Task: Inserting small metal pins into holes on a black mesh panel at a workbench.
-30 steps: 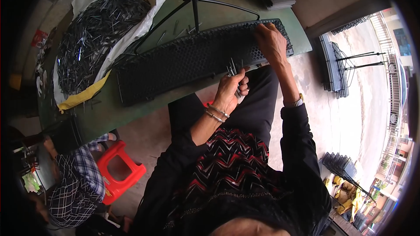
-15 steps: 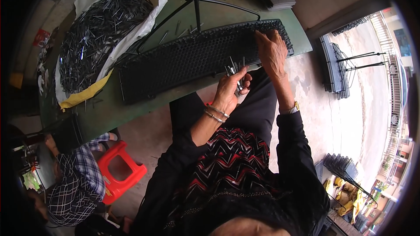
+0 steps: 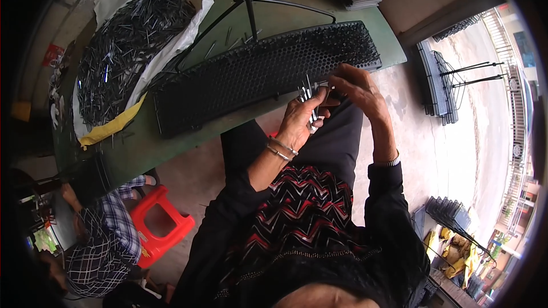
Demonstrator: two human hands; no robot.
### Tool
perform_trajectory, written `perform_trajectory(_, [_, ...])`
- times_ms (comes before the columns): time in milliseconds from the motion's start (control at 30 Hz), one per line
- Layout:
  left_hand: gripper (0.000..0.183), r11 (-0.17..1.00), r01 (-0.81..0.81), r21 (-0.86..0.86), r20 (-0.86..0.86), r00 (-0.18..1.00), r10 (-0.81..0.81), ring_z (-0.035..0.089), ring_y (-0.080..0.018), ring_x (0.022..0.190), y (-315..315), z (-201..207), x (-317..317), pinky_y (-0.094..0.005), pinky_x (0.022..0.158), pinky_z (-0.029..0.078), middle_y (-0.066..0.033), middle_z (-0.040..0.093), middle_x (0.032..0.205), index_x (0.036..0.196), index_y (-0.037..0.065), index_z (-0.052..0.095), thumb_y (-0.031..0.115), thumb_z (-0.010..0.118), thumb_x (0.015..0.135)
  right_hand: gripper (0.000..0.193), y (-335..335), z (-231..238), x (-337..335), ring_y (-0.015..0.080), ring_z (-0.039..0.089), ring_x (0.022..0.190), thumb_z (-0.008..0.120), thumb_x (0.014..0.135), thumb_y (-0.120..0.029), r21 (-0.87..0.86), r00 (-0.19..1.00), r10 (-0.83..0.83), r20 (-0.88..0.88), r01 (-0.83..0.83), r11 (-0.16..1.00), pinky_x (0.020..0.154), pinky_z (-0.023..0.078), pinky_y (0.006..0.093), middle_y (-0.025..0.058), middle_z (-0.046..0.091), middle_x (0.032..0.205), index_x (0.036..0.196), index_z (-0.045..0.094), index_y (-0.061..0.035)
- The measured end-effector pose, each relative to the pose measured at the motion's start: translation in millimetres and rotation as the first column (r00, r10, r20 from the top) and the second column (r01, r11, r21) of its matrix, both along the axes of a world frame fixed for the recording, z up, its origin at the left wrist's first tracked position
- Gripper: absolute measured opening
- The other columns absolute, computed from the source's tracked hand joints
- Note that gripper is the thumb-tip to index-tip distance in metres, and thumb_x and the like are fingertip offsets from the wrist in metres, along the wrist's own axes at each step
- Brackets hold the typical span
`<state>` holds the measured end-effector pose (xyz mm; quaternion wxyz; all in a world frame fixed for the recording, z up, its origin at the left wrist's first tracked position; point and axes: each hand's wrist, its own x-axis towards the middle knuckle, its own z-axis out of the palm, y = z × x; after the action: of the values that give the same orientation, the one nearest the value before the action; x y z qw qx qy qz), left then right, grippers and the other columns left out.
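A: What had just changed?

B: The right hand (image 3: 361, 92) had come off the right end of the long, black, metal-looking honeycomb panel (image 3: 245, 71) to its near side, meeting the left hand (image 3: 299, 117). I judged that work had paused at the holes and shifted to the bundle.

A: How were the hands set?

B: The left was closed around thin, straight, silvery metal-looking rods (image 3: 309, 92), fanned upward. The right's fingers were bent close together; I couldn't tell whether they had pinched a rod.

A: And room?

B: Beyond the panel's far edge stood a black, thin-legged metal stand (image 3: 249, 8); past its left end, a white sack with yellow trim (image 3: 200, 3). Its right end lay near the edge of the green, flat-topped counter (image 3: 394, 51). The near side, above the lap, was freest.
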<state>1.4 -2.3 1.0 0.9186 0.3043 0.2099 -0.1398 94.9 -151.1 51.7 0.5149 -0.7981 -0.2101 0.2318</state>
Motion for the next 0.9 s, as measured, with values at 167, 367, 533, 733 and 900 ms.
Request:
perform_trajectory(167, [0.023,1.0,-0.023,-0.02,-0.097,0.995,0.021,0.062,-0.0136,0.064,0,-10,5,-0.0247,0.047,0.043,-0.011,0.068,0.084,0.099,0.008,0.062,0.029,0.062,0.092,0.009,3,-11,10,0.0148,0.059,0.064,0.057,0.089,-0.01,0.066,0.82,-0.421,0.387,0.431,0.9,0.06,0.047,0.0311,0.0076,0.063,0.074,0.092,0.059,-0.0017])
perform_trajectory(367, [0.02,0.995,-0.09,-0.031,-0.098,0.991,0.087,0.058,-0.0128,0.064,-1,-18,5,-0.0256,0.049,0.043,-0.0098,0.066,0.08,0.097,0.004,0.062,0.024,0.061,0.093,0.008,15,-48,36,0.0281,0.063,0.07,0.057,0.088,-0.009,0.133,0.502,-0.438,0.746,0.532,0.836,0.065,0.049,0.0362,0.0131,0.063,0.079,0.095,0.056,-0.0052])
perform_trajectory(533, [0.018,0.996,-0.085,-0.03,-0.113,0.99,0.081,0.053,-0.0107,0.062,3,-10,3,-0.0217,0.046,0.038,-0.0081,0.063,0.076,0.095,0.002,0.062,0.019,0.063,0.092,0.005,21,-53,39,0.0343,0.061,0.082,0.057,0.088,-0.01,0.011,0.521,-0.329,0.787,0.522,0.853,0.067,0.048,0.0405,0.014,0.06,0.084,0.091,0.056,-0.0058])
perform_trajectory(733, [0.019,0.996,-0.056,-0.062,-0.069,0.996,0.052,0.054,-0.0106,0.059,0,6,9,-0.0195,0.043,0.036,-0.0128,0.066,0.082,0.098,0.001,0.062,0.019,0.065,0.091,0.012,25,-45,34,0.0312,0.06,0.083,0.062,0.086,-0.016,-0.203,0.523,-0.154,0.838,0.56,0.803,0.069,0.048,0.0382,0.011,0.059,0.092,0.093,0.064,-0.0066])
perform_trajectory(900, [0.019,0.996,-0.083,-0.028,-0.019,0.996,0.082,0.061,-0.0132,0.062,0,2,7,-0.0197,0.043,0.036,-0.0141,0.069,0.086,0.1,0.003,0.063,0.018,0.066,0.09,0.017,13,-21,17,0.0233,0.06,0.079,0.065,0.086,-0.02,-0.124,0.765,-0.265,0.587,0.408,0.905,0.068,0.047,0.0344,0.0088,0.059,0.09,0.096,0.068,-0.0064])
